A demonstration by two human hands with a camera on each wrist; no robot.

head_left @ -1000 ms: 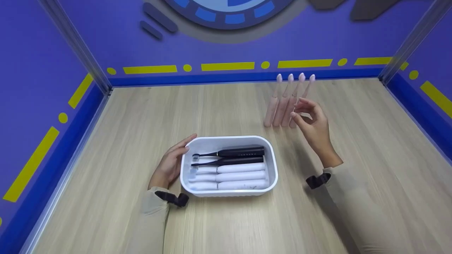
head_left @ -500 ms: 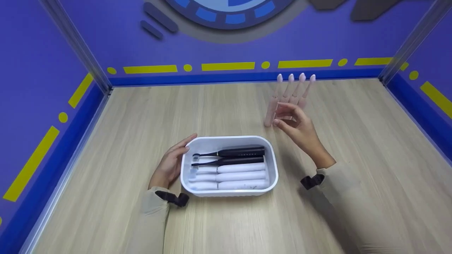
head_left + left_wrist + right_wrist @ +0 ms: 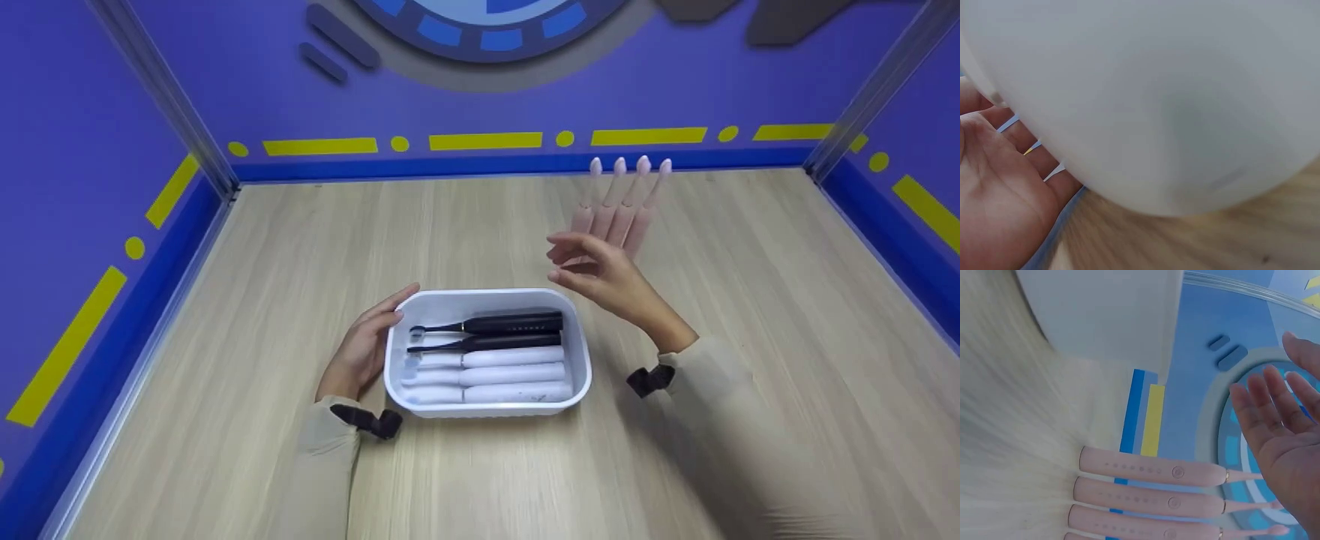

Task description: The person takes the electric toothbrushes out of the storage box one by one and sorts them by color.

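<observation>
A white plastic bin stands on the table with two black electric toothbrushes and three white ones lying side by side in it. My left hand rests against the bin's left end, fingers extended along the outside of its far corner; the fingertips are hidden in the left wrist view. Several pink electric toothbrushes stand upright in a row behind the bin's right side. In front of them, my right hand holds nothing, its fingers loosely bent. The right wrist view shows the pink toothbrushes' button sides.
The wooden tabletop surrounds the bin. Blue printed panels with yellow stripes enclose the back and both sides, joined by metal corner posts.
My right hand has moved left and toward me, passing in front of the row of pink toothbrushes. The left hand, bin and toothbrushes stay where they were.
</observation>
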